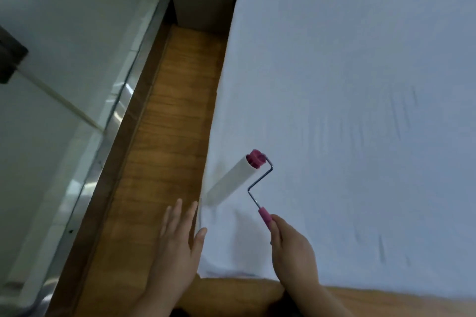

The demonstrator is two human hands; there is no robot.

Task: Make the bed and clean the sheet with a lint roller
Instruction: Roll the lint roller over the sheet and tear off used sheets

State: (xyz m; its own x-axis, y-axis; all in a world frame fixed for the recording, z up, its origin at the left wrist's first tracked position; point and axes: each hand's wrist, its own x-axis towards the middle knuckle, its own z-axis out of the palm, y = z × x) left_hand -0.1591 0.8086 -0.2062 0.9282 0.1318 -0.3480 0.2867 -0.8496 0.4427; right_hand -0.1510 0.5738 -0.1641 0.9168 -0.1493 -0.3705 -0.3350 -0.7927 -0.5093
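White cotton-looking sheet (347, 110) covers the bed and fills the space ahead of and to the right of both hands, smooth apart from faint creases far beyond the right fingertips. The right hand (293, 247) curls its fingers and thumb around the pink handle (265, 217) of the lint roller (233, 179), gripping it low so that the upper part of the handle sticks out past the knuckles. From there a bent metal wire (260, 183) runs forward and hooks into the pink end cap (256, 158). The white roll lies on the sheet just ahead of the left fingertips, close to the bed's left edge, angled from near-left to far-right.

The left hand (180, 244) is flat and relaxed, its fingers (175, 216) straight and slightly spread, the thumb out to the right. It hovers over the sheet's edge and the wooden floor (164, 136); whether it touches the fabric cannot be told. The strip of brown floor runs forward from those fingers, squeezed between the bed and a glass panel (77, 85) with a metal frame to the left. A pale rod (64, 103) crosses the glass from a dark block (10, 56) at the far left. Nothing lies between the roller and the open sheet.
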